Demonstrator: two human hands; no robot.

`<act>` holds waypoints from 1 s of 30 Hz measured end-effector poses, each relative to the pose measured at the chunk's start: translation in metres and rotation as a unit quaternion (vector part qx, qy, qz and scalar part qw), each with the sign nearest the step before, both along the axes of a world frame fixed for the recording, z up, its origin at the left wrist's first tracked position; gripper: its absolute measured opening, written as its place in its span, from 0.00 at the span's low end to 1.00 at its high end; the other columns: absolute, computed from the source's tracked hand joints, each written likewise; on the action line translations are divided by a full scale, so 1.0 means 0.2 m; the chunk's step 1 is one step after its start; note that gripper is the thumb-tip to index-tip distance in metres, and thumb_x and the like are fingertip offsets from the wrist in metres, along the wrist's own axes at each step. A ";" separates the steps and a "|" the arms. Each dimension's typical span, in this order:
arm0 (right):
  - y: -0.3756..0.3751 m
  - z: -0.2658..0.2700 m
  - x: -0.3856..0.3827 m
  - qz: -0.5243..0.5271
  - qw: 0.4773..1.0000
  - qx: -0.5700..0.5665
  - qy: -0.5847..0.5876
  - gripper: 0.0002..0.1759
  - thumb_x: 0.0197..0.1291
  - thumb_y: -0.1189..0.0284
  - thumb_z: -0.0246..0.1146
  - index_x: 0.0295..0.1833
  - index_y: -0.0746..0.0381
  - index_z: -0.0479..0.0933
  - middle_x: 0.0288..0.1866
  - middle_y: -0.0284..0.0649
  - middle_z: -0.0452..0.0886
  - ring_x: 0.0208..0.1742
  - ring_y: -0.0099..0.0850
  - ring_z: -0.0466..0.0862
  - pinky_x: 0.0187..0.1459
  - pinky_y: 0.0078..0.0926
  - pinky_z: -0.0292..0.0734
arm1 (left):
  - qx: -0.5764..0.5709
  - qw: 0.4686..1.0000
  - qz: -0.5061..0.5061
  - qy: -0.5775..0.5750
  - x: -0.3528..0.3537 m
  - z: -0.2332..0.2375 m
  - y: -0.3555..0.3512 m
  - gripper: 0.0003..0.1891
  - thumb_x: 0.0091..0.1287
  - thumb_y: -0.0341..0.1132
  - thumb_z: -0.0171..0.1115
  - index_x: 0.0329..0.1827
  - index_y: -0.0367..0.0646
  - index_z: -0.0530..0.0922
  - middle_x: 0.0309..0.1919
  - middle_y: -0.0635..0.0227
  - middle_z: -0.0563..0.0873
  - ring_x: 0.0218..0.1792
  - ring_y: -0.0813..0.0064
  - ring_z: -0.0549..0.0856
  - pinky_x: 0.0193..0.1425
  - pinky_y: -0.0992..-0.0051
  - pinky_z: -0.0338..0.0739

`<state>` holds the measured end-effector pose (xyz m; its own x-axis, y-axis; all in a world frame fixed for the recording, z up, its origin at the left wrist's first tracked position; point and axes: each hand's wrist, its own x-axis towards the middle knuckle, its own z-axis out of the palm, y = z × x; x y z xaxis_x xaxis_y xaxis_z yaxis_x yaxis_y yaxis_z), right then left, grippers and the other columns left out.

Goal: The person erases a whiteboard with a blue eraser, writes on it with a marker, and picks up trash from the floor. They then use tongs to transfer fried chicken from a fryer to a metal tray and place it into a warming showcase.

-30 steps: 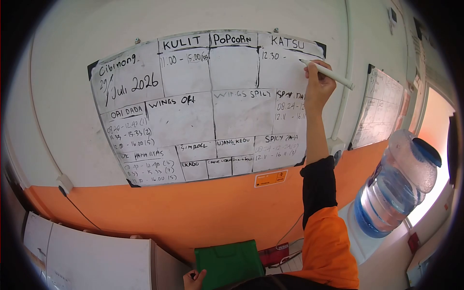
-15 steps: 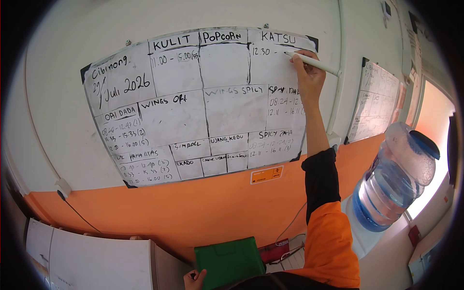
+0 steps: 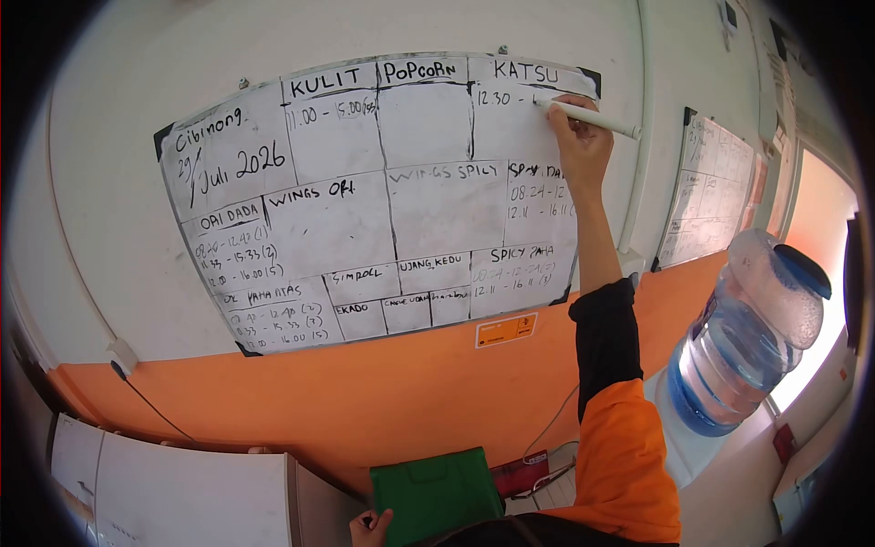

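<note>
My right hand (image 3: pixel 583 141) is closed round a white marker (image 3: pixel 597 118), whose tip is at the whiteboard (image 3: pixel 346 219), just right of "12.30 -" under the heading KATSU. The board hangs on the wall, ruled into boxes with handwritten headings and times. Low in the view, my left hand (image 3: pixel 371 529) is closed round a small dark object, perhaps a marker cap, beside a green container (image 3: pixel 436 492). Most of that hand is cut off by the frame's bottom edge.
A large water bottle (image 3: pixel 738 337) stands upside down on a white dispenser (image 3: pixel 679 438) at the right. A second whiteboard (image 3: pixel 706 191) hangs further right. White appliances (image 3: pixel 191 492) stand at the lower left. An orange sticker (image 3: pixel 506 331) is below the board.
A short new stroke shows after the dash under KATSU, and the marker tip has shifted slightly left and down. My left hand stays closed, a little to the right.
</note>
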<state>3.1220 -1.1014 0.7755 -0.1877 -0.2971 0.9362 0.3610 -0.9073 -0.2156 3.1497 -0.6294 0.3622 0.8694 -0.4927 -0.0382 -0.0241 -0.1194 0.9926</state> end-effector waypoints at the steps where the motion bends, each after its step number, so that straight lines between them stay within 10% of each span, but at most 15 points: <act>1: 0.00 0.00 0.00 0.006 1.000 -0.004 -0.008 0.08 0.54 0.70 0.65 0.36 0.63 0.79 0.27 0.29 0.78 0.27 0.16 0.71 0.33 0.15 0.69 | -0.003 1.000 -0.003 -0.004 0.01 -0.03 0.00 0.21 0.63 0.35 0.62 0.20 0.48 0.58 0.16 0.77 0.56 0.19 0.82 0.55 0.24 0.76 0.51; 30: -0.02 0.00 -0.04 0.005 0.999 0.023 -0.033 0.07 0.59 0.76 0.62 0.40 0.69 0.77 0.34 0.38 0.80 0.36 0.23 0.81 0.42 0.17 0.75 | 0.028 0.999 0.022 -0.026 0.02 -0.03 0.01 0.20 0.63 0.37 0.63 0.19 0.48 0.59 0.17 0.77 0.57 0.20 0.82 0.56 0.23 0.75 0.51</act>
